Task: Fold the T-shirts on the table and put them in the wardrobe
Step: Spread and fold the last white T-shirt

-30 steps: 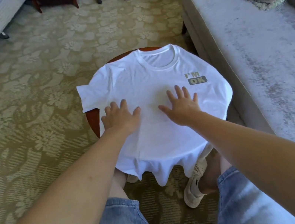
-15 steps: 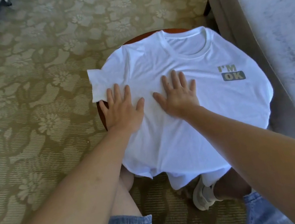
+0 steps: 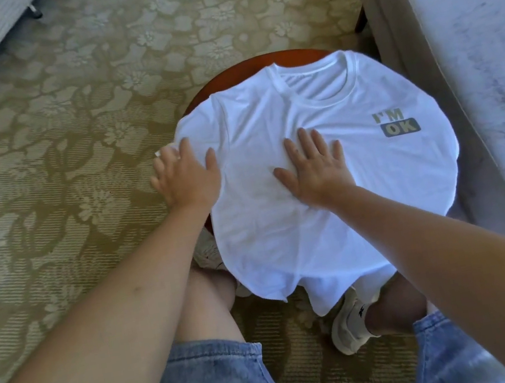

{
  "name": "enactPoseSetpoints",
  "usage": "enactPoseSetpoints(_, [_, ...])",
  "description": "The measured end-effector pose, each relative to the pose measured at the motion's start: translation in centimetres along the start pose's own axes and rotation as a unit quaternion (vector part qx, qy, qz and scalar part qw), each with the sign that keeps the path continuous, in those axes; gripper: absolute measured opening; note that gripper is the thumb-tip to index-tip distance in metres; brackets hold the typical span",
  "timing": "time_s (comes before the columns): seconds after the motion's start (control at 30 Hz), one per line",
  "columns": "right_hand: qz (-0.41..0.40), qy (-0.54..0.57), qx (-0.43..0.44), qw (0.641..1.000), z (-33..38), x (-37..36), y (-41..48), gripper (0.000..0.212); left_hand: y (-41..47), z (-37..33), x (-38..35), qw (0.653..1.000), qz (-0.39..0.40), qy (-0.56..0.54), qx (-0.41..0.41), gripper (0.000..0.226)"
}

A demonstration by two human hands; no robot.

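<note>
Soft, light and likely to slip, the T-shirt [image 3: 316,220] lies spread over the round worktop [image 3: 225,77], hem hanging off, with the left hand [image 3: 185,177] at the sleeve and the right hand [image 3: 316,169] on the chest, fingers [image 3: 306,143] straight and holding nothing; the sleeve edge looks the best hold, with carpet [image 3: 60,190] open to the left and the sofa [image 3: 475,70] close on the right.

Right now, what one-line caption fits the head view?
Left hand at the sleeve, right hand flat on a white T-shirt covering a round table.
</note>
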State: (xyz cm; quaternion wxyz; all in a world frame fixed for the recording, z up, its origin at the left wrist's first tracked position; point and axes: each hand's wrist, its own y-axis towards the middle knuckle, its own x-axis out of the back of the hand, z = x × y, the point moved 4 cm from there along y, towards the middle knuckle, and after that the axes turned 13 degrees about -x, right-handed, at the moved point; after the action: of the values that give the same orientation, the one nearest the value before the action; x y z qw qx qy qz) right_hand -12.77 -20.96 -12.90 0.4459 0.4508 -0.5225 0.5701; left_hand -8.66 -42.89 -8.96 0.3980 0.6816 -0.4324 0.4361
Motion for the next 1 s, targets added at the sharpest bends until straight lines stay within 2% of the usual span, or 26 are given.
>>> enactPoseSetpoints(0.07, [-0.003, -0.001, -0.001, 1.000, 0.0, 0.0, 0.1, 0.075, 0.5, 2.2, -0.4, 0.996, -0.015, -0.048, 0.071, 0.065])
enactPoseSetpoints(0.13, [-0.004, -0.003, -0.001, 1.000, 0.0, 0.0, 0.2, 0.075, 1.0, 3.8, -1.4, 0.985, 0.017, -0.112, 0.133, 0.076])
enactPoseSetpoints(0.2, [-0.006, -0.006, 0.000, 1.000, 0.0, 0.0, 0.1, 0.075, 1.4, 4.6, -2.7, 0.955, 0.067, -0.224, 0.182, 0.082])
enactPoseSetpoints(0.27, [-0.007, -0.011, -0.001, 1.000, 0.0, 0.1, 0.1, 0.075, 1.6, 4.5, -3.3, 0.924, 0.100, -0.315, 0.191, 0.087])
enactPoseSetpoints(0.37, [-0.010, -0.016, -0.003, 1.000, 0.0, 0.2, 0.0, 0.076, 2.0, 4.3, -2.9, 0.912, 0.096, -0.368, 0.152, 0.090])
enactPoseSetpoints(0.5, [-0.008, -0.023, -0.006, 1.000, 0.0, 0.1, 0.0, 0.075, 2.9, 4.5, -2.5, 0.917, 0.079, -0.381, 0.090, 0.093])
enactPoseSetpoints(0.73, [-0.002, -0.029, -0.009, 1.000, 0.1, 0.2, -0.1, 0.075, 3.7, 6.0, -1.7, 0.906, 0.047, -0.399, 0.132, 0.087])
enactPoseSetpoints(1.0, [0.007, -0.037, -0.012, 0.999, 1.0, 0.3, 0.3, 0.075, 4.1, 5.7, -1.4, 0.943, 0.020, -0.324, 0.073, 0.092])
